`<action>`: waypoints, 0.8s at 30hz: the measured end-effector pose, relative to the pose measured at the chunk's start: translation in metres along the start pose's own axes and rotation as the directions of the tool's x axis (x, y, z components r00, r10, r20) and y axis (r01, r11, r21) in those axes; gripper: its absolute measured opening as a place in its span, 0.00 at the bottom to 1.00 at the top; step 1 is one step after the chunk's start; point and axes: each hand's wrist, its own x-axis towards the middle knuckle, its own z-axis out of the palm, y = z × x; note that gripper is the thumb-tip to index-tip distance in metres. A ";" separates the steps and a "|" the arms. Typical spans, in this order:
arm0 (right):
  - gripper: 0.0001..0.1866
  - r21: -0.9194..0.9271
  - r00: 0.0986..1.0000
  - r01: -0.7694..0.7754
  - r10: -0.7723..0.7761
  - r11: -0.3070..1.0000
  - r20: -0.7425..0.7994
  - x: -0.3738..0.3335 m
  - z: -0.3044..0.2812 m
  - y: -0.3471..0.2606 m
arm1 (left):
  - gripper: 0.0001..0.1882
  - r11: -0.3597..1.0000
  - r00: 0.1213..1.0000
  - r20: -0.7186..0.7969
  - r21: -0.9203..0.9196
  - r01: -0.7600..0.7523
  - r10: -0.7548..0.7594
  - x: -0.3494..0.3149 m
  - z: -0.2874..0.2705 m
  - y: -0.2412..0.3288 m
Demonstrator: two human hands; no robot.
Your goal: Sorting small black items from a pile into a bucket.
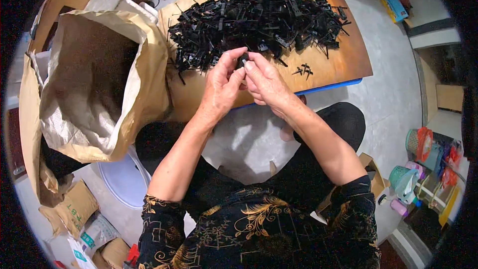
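Observation:
Both my hands meet at the near edge of a wooden board, fingertips pressed together. Between them sits a small black plastic part [242,60], mostly covered by the fingers. My left hand [222,80] pinches it from the left side, and my right hand [268,78] grips it from the right. Just beyond the fingers lies a wide heap of black plastic parts [249,17], tangled, many with thin prongs sticking out. A few thin black pieces [302,70] lie apart from the heap, to the right of my right hand.
The wooden board [351,52] has a blue edge [328,85] beneath it. At the left a large open paper sack [149,77] with a whitish lining stands against it. A pale blue stool [122,179] is below the sack. Shelves with baskets [412,142] line the right.

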 end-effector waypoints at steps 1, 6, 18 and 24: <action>0.19 0.001 1.000 -0.006 0.006 1.000 -0.006 0.002 0.000 0.000 | 0.17 0.998 1.000 -0.013 0.053 -0.016 0.016 0.001 0.001 0.001; 0.17 0.021 0.995 -0.099 0.098 0.995 0.030 0.009 -0.005 -0.002 | 0.18 0.952 0.986 -0.070 0.278 -0.128 0.153 0.004 0.001 -0.007; 0.17 -0.330 0.981 0.185 -0.152 0.926 0.122 0.018 -0.035 0.000 | 0.22 1.000 0.999 -0.052 0.023 -0.015 0.016 0.003 -0.001 0.001; 0.15 -0.991 0.916 -0.067 -0.386 0.116 -0.107 0.000 -0.079 0.003 | 0.14 0.903 0.968 -0.055 -0.377 0.206 -0.244 0.004 -0.020 0.004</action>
